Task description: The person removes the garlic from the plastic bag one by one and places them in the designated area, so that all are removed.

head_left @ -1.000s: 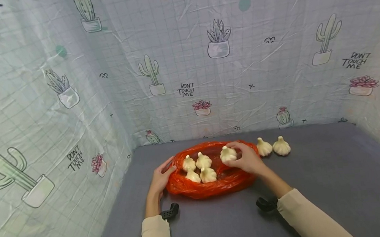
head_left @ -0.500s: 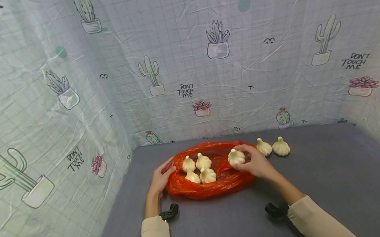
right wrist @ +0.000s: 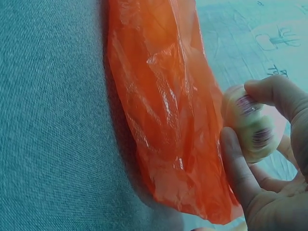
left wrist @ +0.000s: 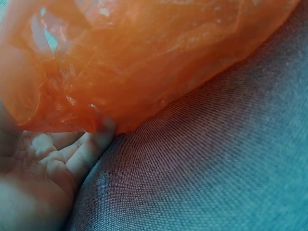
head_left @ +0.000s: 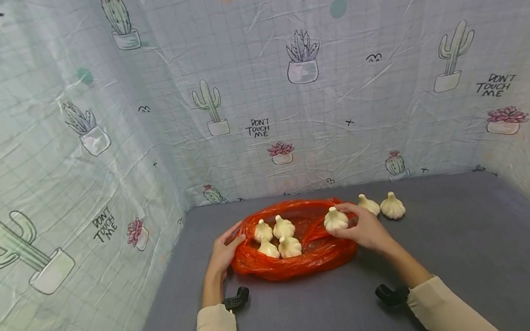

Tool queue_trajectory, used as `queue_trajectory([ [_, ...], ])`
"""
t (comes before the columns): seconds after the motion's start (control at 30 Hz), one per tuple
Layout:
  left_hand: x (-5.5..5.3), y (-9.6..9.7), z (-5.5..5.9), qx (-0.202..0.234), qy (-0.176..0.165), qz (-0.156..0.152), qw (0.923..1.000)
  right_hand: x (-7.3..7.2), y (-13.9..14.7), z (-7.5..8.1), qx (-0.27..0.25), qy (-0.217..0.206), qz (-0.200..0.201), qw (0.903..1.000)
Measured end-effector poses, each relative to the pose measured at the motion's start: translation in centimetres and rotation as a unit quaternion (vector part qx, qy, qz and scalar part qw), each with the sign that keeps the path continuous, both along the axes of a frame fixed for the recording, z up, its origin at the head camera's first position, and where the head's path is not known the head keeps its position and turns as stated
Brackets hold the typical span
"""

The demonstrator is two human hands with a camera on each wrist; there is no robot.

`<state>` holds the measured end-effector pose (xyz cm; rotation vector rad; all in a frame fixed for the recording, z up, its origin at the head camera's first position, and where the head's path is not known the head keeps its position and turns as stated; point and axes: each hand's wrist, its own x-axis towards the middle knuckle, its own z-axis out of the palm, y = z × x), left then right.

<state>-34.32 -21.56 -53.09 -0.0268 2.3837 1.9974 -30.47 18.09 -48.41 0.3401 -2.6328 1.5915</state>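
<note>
An orange-red plastic bag [head_left: 284, 270] lies on the table with its mouth spread wide. Inside, toward its left end, sit several pale garlic bulbs [head_left: 283, 227]. My left hand [head_left: 221, 255] holds the bag's left rim, thumb over the edge and fingers outside; in the left wrist view the fingertips [left wrist: 103, 130] are partly behind the thin plastic. Over the bag's right end, my right hand [head_left: 366, 227] pinches one garlic bulb [head_left: 335, 219] between thumb and fingers, stem up. The right wrist view shows that bulb's underside [right wrist: 255, 120] with purplish marks, right beside the bag's wall.
Two more garlic bulbs stand on the grey table [head_left: 308, 316] right of the bag: a nearer one [head_left: 368, 204] partly behind the right hand, and a farther one [head_left: 392, 206]. A cactus-print cloth [head_left: 335, 100] hangs behind and along the sides.
The right hand, with its garlic bulb, has shifted right from above the bag's inside toward its right rim, slowing lately. The left hand stays at the left rim.
</note>
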Motion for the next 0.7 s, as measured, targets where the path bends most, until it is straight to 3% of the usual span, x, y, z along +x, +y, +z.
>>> queue_trajectory([
  [0.33, 0.2, 0.2, 0.1, -0.004, 0.002, -0.003, 1.0, 0.1, 0.9, 0.3, -0.005, 0.045, -0.044, 0.998],
  [0.7, 0.2, 0.0, 0.2, -0.001, 0.0, -0.003, 1.0, -0.1, 2.1, 1.1, -0.005, 0.012, -0.055, 0.9984],
])
